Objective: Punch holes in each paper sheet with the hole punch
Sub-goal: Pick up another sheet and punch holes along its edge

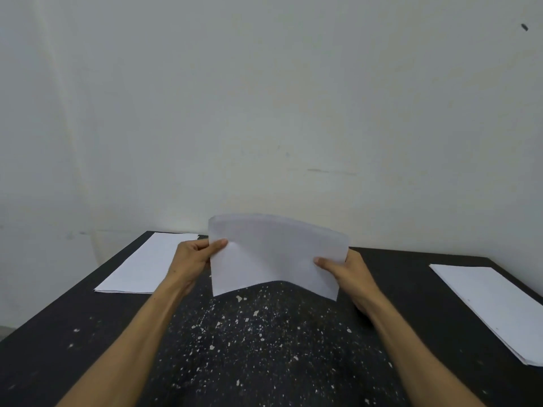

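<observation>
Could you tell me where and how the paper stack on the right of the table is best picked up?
Probably by its near long edge, coming from the table's middle. The right stack lies flat on the table, so fingers must slide under an edge; that side faces the right hand. Both hands are now holding the middle sheets.

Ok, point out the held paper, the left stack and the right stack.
held paper [279, 257]: head view, middle of its near face.
left stack [147, 264]: head view, middle of top sheet.
right stack [493, 304]: head view, middle of top sheet.
</observation>
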The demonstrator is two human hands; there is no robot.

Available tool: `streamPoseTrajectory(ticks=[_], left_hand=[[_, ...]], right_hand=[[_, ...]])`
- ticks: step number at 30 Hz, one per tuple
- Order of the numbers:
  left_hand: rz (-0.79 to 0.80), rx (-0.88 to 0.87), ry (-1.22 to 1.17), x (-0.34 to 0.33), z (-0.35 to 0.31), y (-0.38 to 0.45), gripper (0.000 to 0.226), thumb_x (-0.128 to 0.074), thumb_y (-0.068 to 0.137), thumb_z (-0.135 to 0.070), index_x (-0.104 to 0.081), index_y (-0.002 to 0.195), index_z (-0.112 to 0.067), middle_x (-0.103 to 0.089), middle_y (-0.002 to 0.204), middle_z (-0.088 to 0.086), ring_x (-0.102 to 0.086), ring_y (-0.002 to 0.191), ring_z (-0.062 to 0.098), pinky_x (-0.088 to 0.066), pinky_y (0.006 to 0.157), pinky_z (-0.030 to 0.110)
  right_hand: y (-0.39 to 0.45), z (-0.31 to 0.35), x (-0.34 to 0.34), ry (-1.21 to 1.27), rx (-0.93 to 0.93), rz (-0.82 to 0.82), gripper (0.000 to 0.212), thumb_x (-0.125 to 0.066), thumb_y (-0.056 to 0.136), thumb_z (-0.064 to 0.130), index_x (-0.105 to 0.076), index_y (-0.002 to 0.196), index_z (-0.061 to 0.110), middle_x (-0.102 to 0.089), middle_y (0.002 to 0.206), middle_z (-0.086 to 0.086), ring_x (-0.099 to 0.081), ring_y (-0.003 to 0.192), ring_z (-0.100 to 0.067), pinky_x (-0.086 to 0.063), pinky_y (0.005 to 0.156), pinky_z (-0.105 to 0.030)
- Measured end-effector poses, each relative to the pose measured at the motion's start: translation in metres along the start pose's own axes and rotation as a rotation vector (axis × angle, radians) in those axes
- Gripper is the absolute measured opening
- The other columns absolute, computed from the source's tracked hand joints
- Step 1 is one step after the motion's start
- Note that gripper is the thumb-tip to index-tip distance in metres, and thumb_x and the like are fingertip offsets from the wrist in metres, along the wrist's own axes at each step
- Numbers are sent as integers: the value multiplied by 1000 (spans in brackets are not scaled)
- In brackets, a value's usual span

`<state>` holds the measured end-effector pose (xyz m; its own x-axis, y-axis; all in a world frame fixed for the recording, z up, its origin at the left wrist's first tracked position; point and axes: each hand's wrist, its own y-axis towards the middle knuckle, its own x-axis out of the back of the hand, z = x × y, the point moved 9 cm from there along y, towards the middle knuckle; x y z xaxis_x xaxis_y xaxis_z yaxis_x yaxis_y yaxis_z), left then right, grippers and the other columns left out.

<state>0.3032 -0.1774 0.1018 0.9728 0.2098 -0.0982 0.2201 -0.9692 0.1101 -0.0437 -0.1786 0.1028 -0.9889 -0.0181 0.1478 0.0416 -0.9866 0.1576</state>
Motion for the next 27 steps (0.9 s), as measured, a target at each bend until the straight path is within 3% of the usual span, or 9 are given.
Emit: streamPoseTrajectory(ticks=[3, 7, 12, 18, 20, 23, 27], left_hand=[[-38, -74, 48, -5, 5, -9, 18, -79, 86, -25, -80, 99, -12, -80, 96, 4, -77, 91, 20, -62, 81, 34], [-50, -89, 61, -10, 19, -14, 18, -78, 87, -23, -80, 101, -11, -81, 93, 0, -77, 85, 15, -62, 71, 24], [-85, 60, 169, -4, 69, -12, 23, -82, 83, -26, -77, 92, -4, -79, 90, 9, -76, 85, 28, -63, 79, 46], [-99, 102, 214, -9, 81, -9, 20, -81, 86, -23, -73, 94, -7, -77, 95, 8, -74, 89, 25, -60, 71, 34], [-86, 100, 209, -8, 71, -6, 22, -82, 85, -24, -73, 93, -6, -77, 95, 9, -74, 89, 27, -60, 72, 36], [3, 134, 140, -8, 50, 0, 33, -84, 81, -26, -74, 100, -1, -79, 97, 12, -76, 86, 28, -62, 73, 37], [138, 209, -233, -19, 27, 1, 20, -73, 89, -12, -72, 106, -2, -75, 115, 18, -76, 90, 22, -65, 76, 32]], right_hand=[[1, -18, -9, -27, 59, -94, 20, -77, 93, 24, -70, 111, 29, -75, 112, 6, -73, 101, -15, -62, 89, -41], [1, -31, -17, -1, 54, -106, 20, -75, 95, 22, -70, 113, 26, -75, 111, 7, -73, 99, -12, -61, 81, -31], [-6, -73, -22, -46, -54, -63, 24, -75, 95, 26, -68, 118, 27, -74, 118, 3, -70, 107, -16, -59, 94, -40], [-4, -75, -21, -11, -81, -47, 26, -73, 97, 25, -67, 122, 27, -73, 119, 6, -70, 109, -15, -58, 91, -34], [0, -69, -16, 36, -103, -42, 26, -73, 96, 21, -67, 122, 23, -74, 118, 4, -72, 106, -15, -59, 89, -33], [4, -56, -9, 167, -170, 20, 28, -74, 95, 15, -68, 123, 14, -76, 119, -2, -74, 105, -21, -61, 90, -38], [3, -46, -6, 403, -289, 79, 32, -73, 93, 10, -65, 124, 15, -74, 123, -11, -70, 115, -34, -57, 99, -56]])
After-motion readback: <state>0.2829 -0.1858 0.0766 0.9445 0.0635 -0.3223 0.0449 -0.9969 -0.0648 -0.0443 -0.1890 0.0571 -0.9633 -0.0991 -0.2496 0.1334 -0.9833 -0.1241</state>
